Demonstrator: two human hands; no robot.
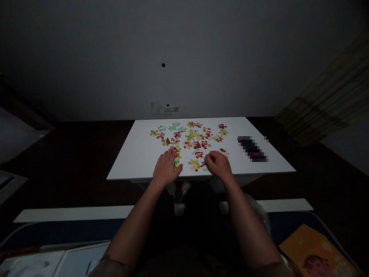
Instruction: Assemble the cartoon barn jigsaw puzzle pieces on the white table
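Observation:
My left hand [166, 168] lies flat near the table's front edge, fingers stretched out. Its fingertips and thumb rest over or beside a short column of colourful jigsaw puzzle pieces [177, 158], partly hidden by the hand. To the right, my right hand [219, 163] is curled, thumb and fingers together. Whatever it may pinch is hidden beneath the fingers. Touching or just beside it are a red and white puzzle piece [203, 164] and a pinkish piece [224, 152]. Between the hands lie a yellow-green piece [194, 165] and a red and yellow piece [198, 154].
Several loose puzzle pieces [192, 135] spread across the middle and back of the white table [129, 154]. A dark pixelated object [251, 148] lies at the table's right. An orange book or box [318, 252] sits on the blue seat [291, 221], lower right. A wall stands behind.

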